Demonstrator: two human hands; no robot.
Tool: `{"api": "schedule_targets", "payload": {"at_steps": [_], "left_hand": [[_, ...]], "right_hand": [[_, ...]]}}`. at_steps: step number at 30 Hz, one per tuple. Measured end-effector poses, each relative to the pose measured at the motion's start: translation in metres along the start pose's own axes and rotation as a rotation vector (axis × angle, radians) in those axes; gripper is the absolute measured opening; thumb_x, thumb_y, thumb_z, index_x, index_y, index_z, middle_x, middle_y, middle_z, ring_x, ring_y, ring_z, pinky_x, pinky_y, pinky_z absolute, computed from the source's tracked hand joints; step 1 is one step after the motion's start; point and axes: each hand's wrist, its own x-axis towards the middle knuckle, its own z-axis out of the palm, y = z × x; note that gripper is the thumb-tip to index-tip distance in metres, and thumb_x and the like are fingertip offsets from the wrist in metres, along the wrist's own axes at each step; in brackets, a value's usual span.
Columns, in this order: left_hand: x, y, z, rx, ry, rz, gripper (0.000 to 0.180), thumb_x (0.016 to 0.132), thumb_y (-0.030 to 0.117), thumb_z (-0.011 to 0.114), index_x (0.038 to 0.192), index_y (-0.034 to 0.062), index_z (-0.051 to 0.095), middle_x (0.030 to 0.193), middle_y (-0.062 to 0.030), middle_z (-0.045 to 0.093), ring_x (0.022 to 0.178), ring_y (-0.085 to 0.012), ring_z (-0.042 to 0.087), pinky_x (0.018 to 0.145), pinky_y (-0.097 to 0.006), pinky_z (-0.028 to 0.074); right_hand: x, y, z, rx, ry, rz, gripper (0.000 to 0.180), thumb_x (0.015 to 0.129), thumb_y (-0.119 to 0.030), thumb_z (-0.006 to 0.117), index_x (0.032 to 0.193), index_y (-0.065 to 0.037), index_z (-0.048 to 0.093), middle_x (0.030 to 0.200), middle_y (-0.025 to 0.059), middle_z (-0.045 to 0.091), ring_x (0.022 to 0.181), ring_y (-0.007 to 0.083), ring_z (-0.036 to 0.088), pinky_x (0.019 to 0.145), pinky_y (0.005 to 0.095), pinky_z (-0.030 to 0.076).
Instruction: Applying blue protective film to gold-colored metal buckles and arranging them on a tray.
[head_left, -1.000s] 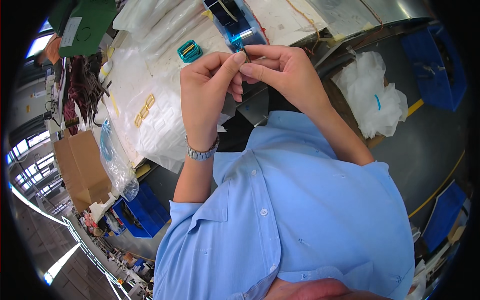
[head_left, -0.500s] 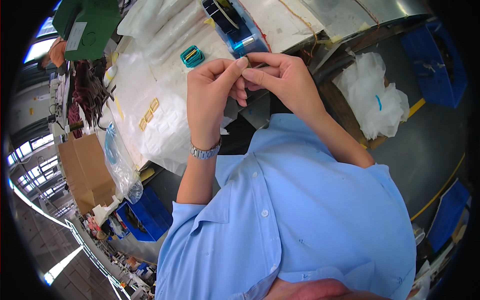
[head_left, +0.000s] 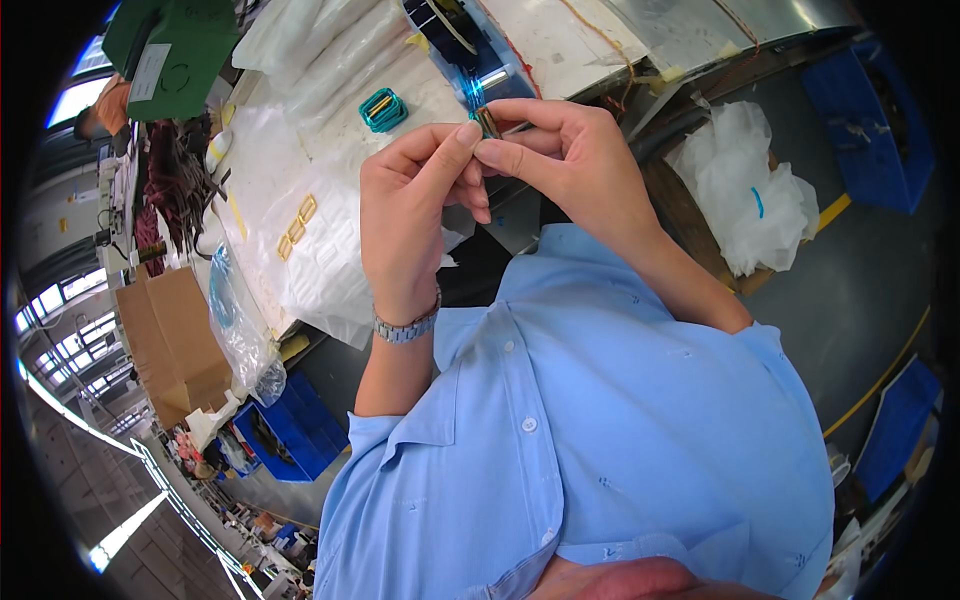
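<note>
My left hand and my right hand meet above the table's edge, both closed in a pinch. Between their fingertips is a small gold-coloured metal piece with teal-blue film against it; most of its shape is hidden by the fingers. Right behind it stands a blue tape dispenser, with shiny blue film by its front end. To the left, a small stack of frames wrapped in teal film lies on the white table. Several gold rectangular buckles lie in a row on white plastic, nearer my left forearm.
Long clear plastic bundles lie at the back, beside a green box. Right of the table, a carton holds white plastic bags. Blue bins stand on the floor. A brown carton is at the left.
My hands have drawn slightly apart and turned, so more of the metal piece and blue film shows between the fingertips. My left hand has shifted a little left and down.
</note>
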Motion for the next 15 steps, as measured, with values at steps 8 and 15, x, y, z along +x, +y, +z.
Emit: {"api": "schedule_targets", "payload": {"at_steps": [8, 15], "left_hand": [[0.001, -0.007, -0.003, 0.025, -0.022, -0.077, 0.025, 0.106, 0.02, 0.07, 0.098, -0.0028, 0.074, 0.073, -0.003, 0.067, 0.057, -0.0105, 0.063, 0.05, -0.026, 0.053], [0.014, -0.021, -0.005, 0.024, -0.02, -0.107, 0.029, 0.106, 0.022, 0.07, 0.089, -0.0005, 0.071, 0.072, -0.0044, 0.067, 0.057, -0.0108, 0.063, 0.051, -0.025, 0.053]], "right_hand": [[-0.008, 0.007, -0.001, 0.007, 0.006, 0.076, 0.04, 0.099, -0.018, 0.08, 0.128, 0.007, 0.073, 0.095, 0.0112, 0.084, 0.091, 0.0089, 0.078, 0.078, 0.0236, 0.058], [0.0, 0.019, -0.005, 0.079, -0.002, 0.091, 0.041, 0.1, -0.019, 0.079, 0.13, 0.009, 0.072, 0.093, 0.0125, 0.083, 0.087, 0.0109, 0.078, 0.078, 0.0245, 0.059]]}}
